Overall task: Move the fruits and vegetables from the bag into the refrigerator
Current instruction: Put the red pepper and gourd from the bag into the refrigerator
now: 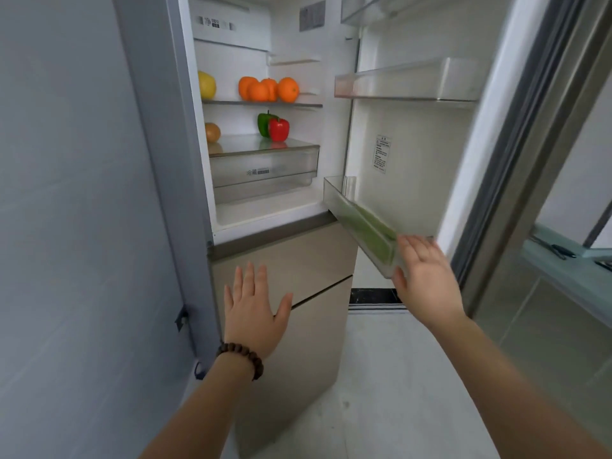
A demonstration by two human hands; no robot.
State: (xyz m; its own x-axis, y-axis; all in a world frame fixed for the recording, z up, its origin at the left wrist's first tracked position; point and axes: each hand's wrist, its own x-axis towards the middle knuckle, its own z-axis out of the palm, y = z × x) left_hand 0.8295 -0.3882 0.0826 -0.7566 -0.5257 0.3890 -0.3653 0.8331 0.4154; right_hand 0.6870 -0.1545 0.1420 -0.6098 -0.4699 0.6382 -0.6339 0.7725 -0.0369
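The refrigerator (271, 226) stands open in front of me. Its upper glass shelf carries a yellow fruit (207, 85) and several oranges (269, 89). One shelf down sit a brown kiwi-like fruit (212, 132), a green pepper (264, 123) and a red pepper (279, 129). A long green vegetable (367, 231) lies in the lowest door bin (334, 197). My right hand (425, 279) is flat and open at that bin's near end. My left hand (253, 309) is spread open in front of the beige lower drawers, holding nothing. No bag is in view.
The open fridge door (414, 154) swings to the right, with a clear bin (407, 81) higher up. A grey wall (66, 226) fills the left. To the right are a metal-framed glass partition (530, 144) and a pale green counter (569, 260). Light floor lies below.
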